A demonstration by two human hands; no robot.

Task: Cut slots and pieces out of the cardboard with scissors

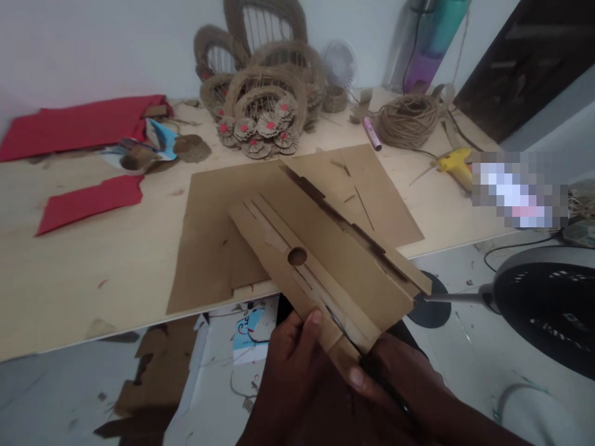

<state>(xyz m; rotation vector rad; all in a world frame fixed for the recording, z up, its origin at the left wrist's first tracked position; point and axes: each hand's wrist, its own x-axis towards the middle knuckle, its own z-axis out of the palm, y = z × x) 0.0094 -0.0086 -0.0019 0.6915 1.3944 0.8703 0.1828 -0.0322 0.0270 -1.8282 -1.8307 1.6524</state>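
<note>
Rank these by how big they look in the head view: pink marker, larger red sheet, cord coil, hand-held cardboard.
1. Hand-held cardboard, also nearest the camera
2. Larger red sheet
3. Cord coil
4. Pink marker

Includes two bare hands: one left hand point(295, 337) and one right hand point(397, 356). Includes one folded cardboard piece point(357, 266) with one round hole point(297, 256), one dark-handled tool point(383, 382), and one table point(139, 266). Shows two red pieces point(83, 127), one large, one small. Shows at least four arched twine frames point(264, 75), overlapping too much for an exact count, and at least six pleated rosettes point(270, 124). Also includes one large rope coil point(409, 121), one pink marker point(372, 133), one yellow glue gun point(455, 162) and one small white fan point(339, 65).
</note>
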